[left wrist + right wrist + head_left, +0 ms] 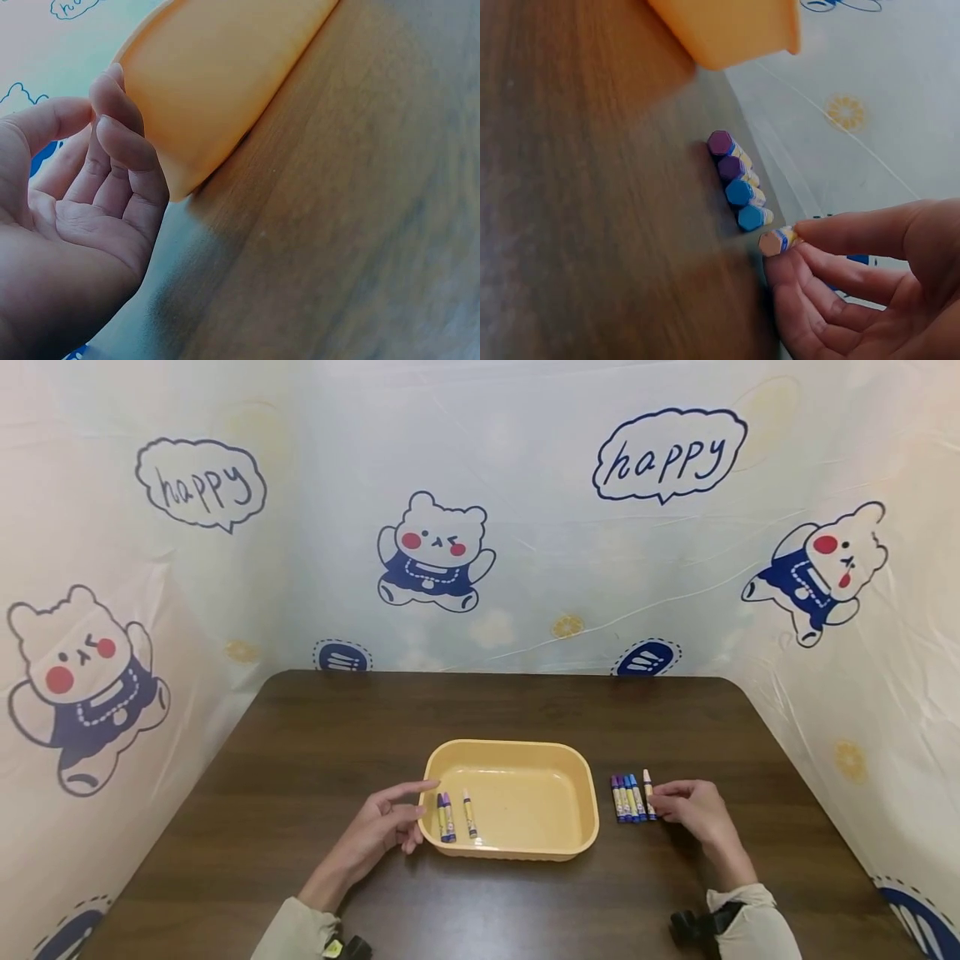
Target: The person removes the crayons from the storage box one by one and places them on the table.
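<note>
A yellow plastic tray (517,847) stands on the table, and three crayons lie inside its left part: a dark purple one, a lighter purple one (449,818) and a pale one (469,814). At the tray's left rim, my left hand (386,822) grips the edge with thumb and fingers; curled fingers show by the tray wall in the left wrist view. To the right of the tray, my right hand (697,810) pinches a peach crayon (772,243) between thumb and fingers. Just left of it, several purple and blue crayons (626,799) lie side by side in a row.
The dark brown wooden table (337,718) runs back to a pale curtain (525,552) printed with bears and "happy" bubbles. The curtain also hangs along both sides. Black bands (705,925) sit at both wrists over light sleeves.
</note>
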The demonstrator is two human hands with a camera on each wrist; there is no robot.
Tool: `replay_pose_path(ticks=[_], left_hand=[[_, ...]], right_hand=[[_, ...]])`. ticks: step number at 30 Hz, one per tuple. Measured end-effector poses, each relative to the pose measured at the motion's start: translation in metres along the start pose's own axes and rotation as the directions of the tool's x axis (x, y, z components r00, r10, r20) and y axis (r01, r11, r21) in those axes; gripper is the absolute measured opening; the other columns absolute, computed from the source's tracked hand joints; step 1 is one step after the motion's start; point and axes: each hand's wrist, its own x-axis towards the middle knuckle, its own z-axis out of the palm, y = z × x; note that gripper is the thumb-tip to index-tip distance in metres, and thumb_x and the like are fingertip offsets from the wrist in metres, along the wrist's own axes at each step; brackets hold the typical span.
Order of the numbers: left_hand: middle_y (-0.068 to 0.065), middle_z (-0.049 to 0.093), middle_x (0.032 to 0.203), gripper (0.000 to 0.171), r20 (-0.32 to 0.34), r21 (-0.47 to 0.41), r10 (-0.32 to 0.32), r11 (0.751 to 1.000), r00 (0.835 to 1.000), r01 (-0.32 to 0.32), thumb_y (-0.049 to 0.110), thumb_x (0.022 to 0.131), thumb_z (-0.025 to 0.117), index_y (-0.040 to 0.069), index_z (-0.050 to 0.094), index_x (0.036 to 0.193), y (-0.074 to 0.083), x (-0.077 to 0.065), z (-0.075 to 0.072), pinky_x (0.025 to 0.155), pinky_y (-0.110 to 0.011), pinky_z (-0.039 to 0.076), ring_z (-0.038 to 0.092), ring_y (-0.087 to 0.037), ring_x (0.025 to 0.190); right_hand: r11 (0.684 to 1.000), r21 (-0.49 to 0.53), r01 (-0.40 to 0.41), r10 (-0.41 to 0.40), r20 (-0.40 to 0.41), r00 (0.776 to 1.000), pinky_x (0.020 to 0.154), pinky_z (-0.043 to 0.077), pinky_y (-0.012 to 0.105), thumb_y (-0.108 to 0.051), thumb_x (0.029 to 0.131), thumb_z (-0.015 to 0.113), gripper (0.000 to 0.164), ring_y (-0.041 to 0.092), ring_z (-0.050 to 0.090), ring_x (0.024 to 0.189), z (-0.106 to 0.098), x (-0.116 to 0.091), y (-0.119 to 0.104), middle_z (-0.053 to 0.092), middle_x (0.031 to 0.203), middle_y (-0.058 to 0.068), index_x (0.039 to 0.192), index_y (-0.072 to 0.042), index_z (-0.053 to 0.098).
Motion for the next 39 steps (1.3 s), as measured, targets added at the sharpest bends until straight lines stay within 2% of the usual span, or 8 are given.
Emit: replay_pose_path(ticks=[6,14,19,22,25,32,36,39], left_hand=[[-0.004,0.065,0.069,0.05,0.005,-0.007,0.006,1.0,1.0,-0.006,0.012,0.099,0.06,-0.003,0.046,0.144,0.0,0.0,0.001,0.054,-0.024,0.051,0.06,-0.014,0.058],[-0.004,0.065,0.07,0.052,0.002,-0.001,0.005,1.0,1.0,-0.005,0.014,0.099,0.061,-0.004,0.044,0.145,0.001,0.0,0.002,0.054,-0.024,0.051,0.059,-0.014,0.058],[-0.004,0.066,0.069,0.052,0.004,0.001,0.001,1.0,1.0,-0.001,0.014,0.099,0.06,-0.004,0.044,0.145,0.001,0.0,0.002,0.055,-0.024,0.051,0.06,-0.014,0.058],[-0.004,0.065,0.069,0.052,0.002,0.004,0.003,1.0,1.0,-0.003,0.014,0.099,0.061,-0.004,0.044,0.145,0.001,-0.001,0.002,0.054,-0.024,0.051,0.059,-0.014,0.058],[-0.004,0.065,0.069,0.052,-0.002,0.008,0.002,1.0,1.0,-0.002,0.014,0.099,0.061,-0.004,0.044,0.145,0.001,-0.001,0.002,0.054,-0.024,0.051,0.059,-0.014,0.058],[-0.004,0.065,0.07,0.051,-0.008,0.016,-0.002,1.0,1.0,0.002,0.014,0.099,0.061,-0.003,0.046,0.144,0.0,-0.001,0.001,0.054,-0.024,0.051,0.059,-0.014,0.058],[-0.004,0.065,0.069,0.052,0.0,0.015,0.012,1.0,1.0,-0.012,0.014,0.099,0.061,-0.004,0.046,0.144,0.0,-0.001,0.001,0.054,-0.024,0.051,0.059,-0.014,0.058],[-0.004,0.065,0.069,0.051,0.001,0.01,0.015,1.0,1.0,-0.015,0.014,0.099,0.061,-0.004,0.046,0.144,-0.001,-0.001,0.001,0.054,-0.024,0.051,0.059,-0.013,0.058]], right_hand=[[0.995,-0.095,-0.01,0.007,-0.03,1.0,0.062,0.057,0.029,-0.013,0.088,0.074,0.026,0.016,0.069,0.07,0.003,-0.001,-0.003,0.073,0.084,0.014,0.098,0.011,0.072],[0.998,-0.066,-0.013,0.01,-0.05,0.999,0.065,0.056,0.026,-0.015,0.089,0.074,0.028,0.013,0.067,0.073,0.004,-0.004,0.0,0.075,0.088,0.012,0.102,0.009,0.072],[0.997,0.08,-0.024,0.028,-0.057,0.998,0.071,0.057,0.024,-0.014,0.094,0.069,0.032,0.011,0.069,0.078,0.003,-0.008,0.007,0.074,0.094,0.01,0.112,0.013,0.068],[0.976,0.211,-0.043,0.053,-0.042,0.998,0.076,0.057,0.024,-0.013,0.097,0.065,0.036,0.011,0.07,0.082,0.001,-0.009,0.01,0.074,0.098,0.008,0.119,0.015,0.063],[0.953,0.298,-0.061,0.07,-0.018,0.997,0.078,0.057,0.024,-0.014,0.097,0.065,0.04,0.011,0.071,0.084,-0.002,-0.009,0.012,0.074,0.099,0.007,0.123,0.017,0.06],[0.944,0.323,-0.074,0.083,-0.013,0.997,0.078,0.057,0.025,-0.015,0.097,0.065,0.042,0.011,0.071,0.085,-0.001,-0.008,0.013,0.075,0.098,0.005,0.124,0.016,0.059],[0.936,0.349,-0.04,0.066,-0.064,0.996,0.076,0.058,0.025,-0.014,0.096,0.067,0.038,0.012,0.072,0.081,0.001,-0.009,0.012,0.075,0.091,0.002,0.119,0.016,0.062],[0.915,0.403,0.009,0.043,-0.12,0.992,0.073,0.058,0.025,-0.011,0.094,0.069,0.032,0.012,0.072,0.077,0.003,-0.01,0.009,0.075,0.085,0.0,0.112,0.015,0.066]])
